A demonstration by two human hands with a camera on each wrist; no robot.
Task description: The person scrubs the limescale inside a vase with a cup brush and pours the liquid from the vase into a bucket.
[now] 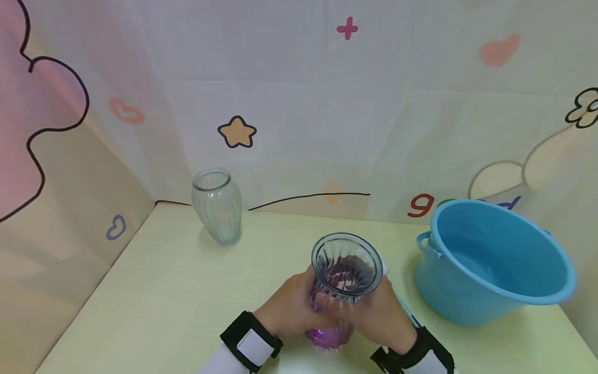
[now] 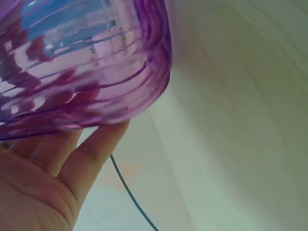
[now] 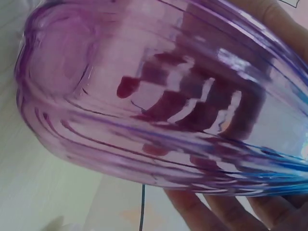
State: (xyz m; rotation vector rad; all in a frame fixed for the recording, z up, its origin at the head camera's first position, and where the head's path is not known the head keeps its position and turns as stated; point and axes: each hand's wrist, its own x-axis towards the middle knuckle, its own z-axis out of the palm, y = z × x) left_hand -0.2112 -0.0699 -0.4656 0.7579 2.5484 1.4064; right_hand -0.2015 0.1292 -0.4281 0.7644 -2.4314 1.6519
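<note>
In the head view, both hands hold a ribbed glass vase, purple at the base and bluish toward its rim. It is lifted and tilted, its mouth facing up toward the camera. My left hand grips one side, my right hand the other. The left wrist view shows left fingers against the purple glass. Right fingers wrap the vase in the right wrist view, and others show through its wall. A small white patch and a thin blue strip show beside the right hand; what they are I cannot tell.
A clear ribbed glass vase stands at the back left of the pale table. To the right of the hands is a blue bucket with side handles. A printed cloth backdrop rises behind the table.
</note>
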